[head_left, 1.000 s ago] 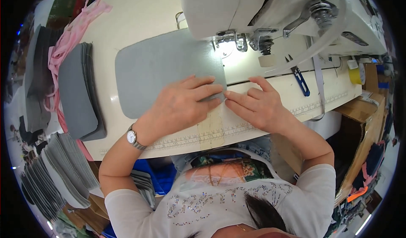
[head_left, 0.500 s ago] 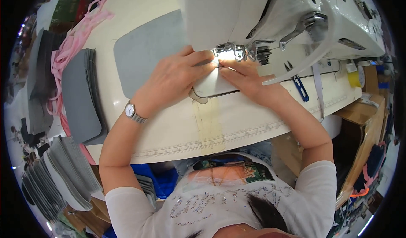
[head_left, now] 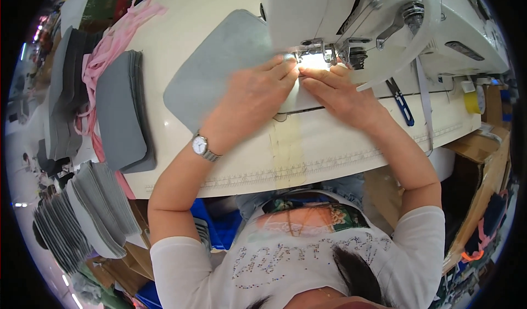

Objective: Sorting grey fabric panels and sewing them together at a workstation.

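A flat grey fabric piece (head_left: 214,56) with rounded corners lies under the white sewing machine (head_left: 307,12), reaching out to the left. My left hand (head_left: 255,92), slightly blurred and with a watch at the wrist, rests on it. Its fingers are closed, the thumb and fingertips pressing the fabric edge beside the lit presser foot (head_left: 315,54). From the other side my right hand (head_left: 343,95) holds the edge near the same spot, fingers bent and close together. The fingertips of both hands nearly meet; glare hides the exact stitching point.
Grey fabric pieces (head_left: 118,114) are stacked at the left, beside pink straps (head_left: 110,40). More grey stacks (head_left: 96,213) stand lower left. Blue thread snips (head_left: 402,106) lie right of my right hand, near yellow tape (head_left: 472,101). A cardboard box (head_left: 466,183) stands at the right.
The grey piece has turned counterclockwise, its far-left edge now steeper. My left hand and forearm moved with it. The whole view has shifted slightly; my right hand stays by the presser foot.
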{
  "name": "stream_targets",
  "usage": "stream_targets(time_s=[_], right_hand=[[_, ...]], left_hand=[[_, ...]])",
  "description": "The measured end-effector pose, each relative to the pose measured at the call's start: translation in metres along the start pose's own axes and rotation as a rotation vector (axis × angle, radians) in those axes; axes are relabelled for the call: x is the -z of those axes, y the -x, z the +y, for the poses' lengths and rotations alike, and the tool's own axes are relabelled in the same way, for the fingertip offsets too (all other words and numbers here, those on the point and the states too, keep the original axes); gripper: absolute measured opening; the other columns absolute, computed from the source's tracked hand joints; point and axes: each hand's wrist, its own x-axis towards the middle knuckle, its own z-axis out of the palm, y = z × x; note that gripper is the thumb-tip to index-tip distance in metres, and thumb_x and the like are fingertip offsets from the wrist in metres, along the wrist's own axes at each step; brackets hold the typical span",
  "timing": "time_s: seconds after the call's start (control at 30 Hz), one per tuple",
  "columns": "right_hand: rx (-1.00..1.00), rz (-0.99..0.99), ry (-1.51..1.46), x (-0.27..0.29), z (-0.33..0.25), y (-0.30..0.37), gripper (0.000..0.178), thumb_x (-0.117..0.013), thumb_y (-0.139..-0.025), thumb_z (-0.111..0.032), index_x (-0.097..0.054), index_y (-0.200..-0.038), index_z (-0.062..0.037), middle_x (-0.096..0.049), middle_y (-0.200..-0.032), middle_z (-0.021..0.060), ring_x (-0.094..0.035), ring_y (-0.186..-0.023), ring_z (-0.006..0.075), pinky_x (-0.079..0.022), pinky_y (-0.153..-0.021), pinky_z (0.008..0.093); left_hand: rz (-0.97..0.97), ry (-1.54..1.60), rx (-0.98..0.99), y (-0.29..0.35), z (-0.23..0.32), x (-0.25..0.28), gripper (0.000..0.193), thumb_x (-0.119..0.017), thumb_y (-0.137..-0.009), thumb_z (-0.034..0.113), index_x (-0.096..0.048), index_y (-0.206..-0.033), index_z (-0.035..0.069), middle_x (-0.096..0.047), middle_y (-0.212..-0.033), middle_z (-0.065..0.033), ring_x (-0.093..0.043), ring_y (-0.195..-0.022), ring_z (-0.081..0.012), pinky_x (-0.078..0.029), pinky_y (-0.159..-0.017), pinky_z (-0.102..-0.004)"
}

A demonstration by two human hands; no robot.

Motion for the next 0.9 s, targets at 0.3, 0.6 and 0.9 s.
stream_targets(time_s=[0.3, 0.6, 0.9], right_hand=[[-0.03, 0.141, -0.057, 0.013, -0.001, -0.006, 0.015, -0.066, -0.071, -0.017, -0.063, -0.086, -0.0145, -0.061, -0.066, -0.0013, -0.057, -0.056, 0.017, -0.043, -0.086, 0.0421], [-0.03, 0.167, -0.193, 0.024, 0.001, -0.006, 0.01, -0.066, -0.072, -0.016, -0.059, -0.077, -0.0115, -0.063, -0.077, -0.0016, -0.059, -0.067, 0.0185, -0.043, -0.08, 0.0358], [-0.007, 0.144, -0.166, 0.024, -0.001, -0.002, 0.008, -0.063, -0.074, -0.016, -0.059, -0.078, -0.0102, -0.065, -0.089, -0.0029, -0.06, -0.076, 0.0163, -0.042, -0.08, 0.0331]], left_hand=[[-0.015, -0.18, 0.295, -0.007, 0.044, -0.014, 0.031, -0.054, -0.075, 0.003, -0.054, -0.106, 0.0, -0.054, -0.114, -0.0143, -0.056, -0.104, -0.0267, -0.052, -0.071, -0.0305], [-0.07, 0.175, 0.48, 0.002, 0.049, 0.0, 0.032, -0.055, -0.08, 0.012, -0.053, -0.111, 0.007, -0.054, -0.118, -0.0107, -0.05, -0.112, -0.028, -0.04, -0.09, -0.0457], [-0.112, -0.014, 0.277, 0.034, -0.02, -0.003, 0.035, -0.049, -0.089, 0.03, -0.05, -0.122, 0.02, -0.038, -0.138, -0.0016, -0.031, -0.129, -0.0267, -0.024, -0.098, -0.055]])
